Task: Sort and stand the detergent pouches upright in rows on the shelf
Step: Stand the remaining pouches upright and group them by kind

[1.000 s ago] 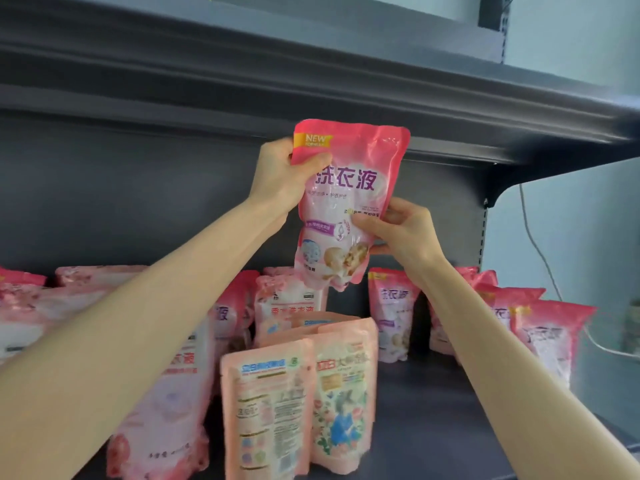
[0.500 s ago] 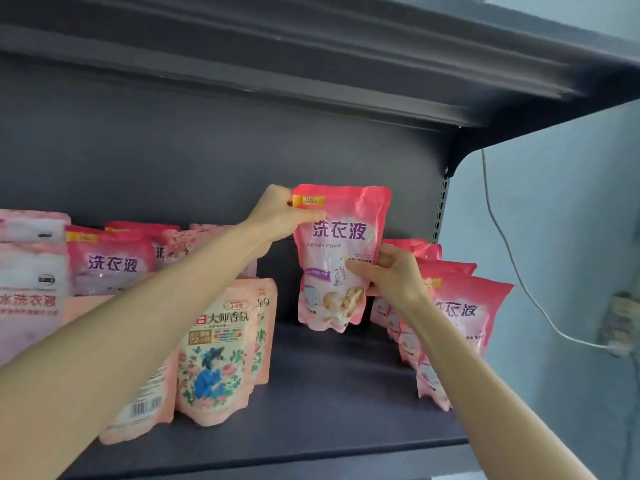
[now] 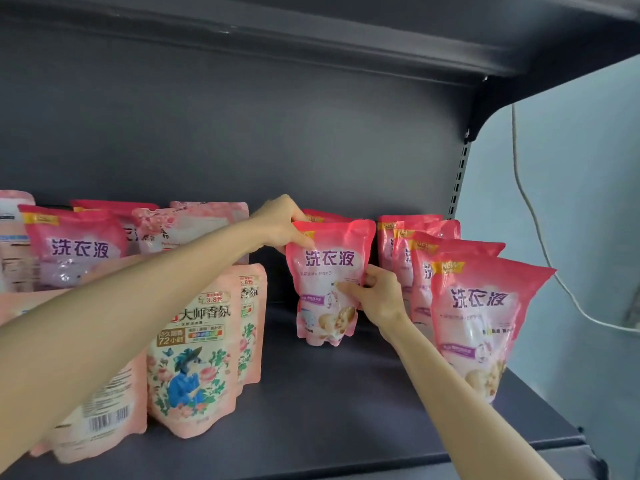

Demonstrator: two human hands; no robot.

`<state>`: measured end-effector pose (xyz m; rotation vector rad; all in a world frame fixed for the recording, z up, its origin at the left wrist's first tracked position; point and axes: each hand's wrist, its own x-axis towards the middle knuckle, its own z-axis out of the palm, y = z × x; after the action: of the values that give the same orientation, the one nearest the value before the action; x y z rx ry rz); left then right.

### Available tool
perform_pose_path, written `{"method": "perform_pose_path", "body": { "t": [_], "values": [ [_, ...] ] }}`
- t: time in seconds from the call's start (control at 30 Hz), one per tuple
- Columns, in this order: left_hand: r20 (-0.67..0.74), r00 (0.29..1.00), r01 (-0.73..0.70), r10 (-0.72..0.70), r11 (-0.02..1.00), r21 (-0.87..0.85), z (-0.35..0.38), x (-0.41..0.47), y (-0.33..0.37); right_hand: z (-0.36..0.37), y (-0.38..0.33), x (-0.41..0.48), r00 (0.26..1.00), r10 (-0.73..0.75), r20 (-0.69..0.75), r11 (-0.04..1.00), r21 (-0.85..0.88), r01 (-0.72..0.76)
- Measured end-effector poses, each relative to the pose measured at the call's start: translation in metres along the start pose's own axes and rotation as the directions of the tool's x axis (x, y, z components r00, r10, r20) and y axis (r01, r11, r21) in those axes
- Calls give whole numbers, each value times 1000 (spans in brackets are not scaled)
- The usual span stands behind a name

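Observation:
A pink detergent pouch (image 3: 329, 271) stands upright on the dark shelf (image 3: 346, 403), near the back. My left hand (image 3: 282, 225) pinches its top left corner. My right hand (image 3: 375, 297) holds its right edge at mid height, thumb on the front. Another pink pouch top (image 3: 320, 215) shows just behind it. To the right, a row of several matching pink pouches (image 3: 481, 313) stands upright, running from the back toward the front.
Peach floral pouches (image 3: 194, 355) stand at the left front, with more pink pouches (image 3: 72, 247) behind them. The upper shelf (image 3: 311, 29) overhangs. A white cable (image 3: 540, 237) hangs on the wall at right. Bare shelf lies between the rows.
Both hands have brought the pink pouch down from in front of the upper shelf to the shelf surface, beside the right-hand row.

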<state>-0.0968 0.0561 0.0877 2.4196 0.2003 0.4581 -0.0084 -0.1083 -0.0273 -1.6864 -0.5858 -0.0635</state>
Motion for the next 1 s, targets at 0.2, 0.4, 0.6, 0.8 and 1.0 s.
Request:
{"method": "perform_pose_path", "body": {
  "t": [0.2, 0.4, 0.6, 0.8, 1.0],
  "values": [
    [100, 995, -9, 9, 1000, -4, 5, 19, -4, -4, 14, 9, 997, 68, 26, 998, 14, -68],
    [78, 997, 13, -11, 1000, -22, -1, 26, -9, -3, 19, 3, 986, 125, 112, 991, -67, -118],
    [55, 998, 0, 0, 1000, 7, 1, 31, -7, -2, 15, 7, 989, 104, 107, 992, -81, -95],
    [59, 998, 17, -16, 1000, -11, 2, 34, -11, 1, 16, 12, 992, 65, 108, 991, -120, -52],
    [86, 996, 25, -22, 999, -26, 0, 33, -11, -5, 18, 9, 984, 86, 155, 990, -123, -67]
  ]
}}
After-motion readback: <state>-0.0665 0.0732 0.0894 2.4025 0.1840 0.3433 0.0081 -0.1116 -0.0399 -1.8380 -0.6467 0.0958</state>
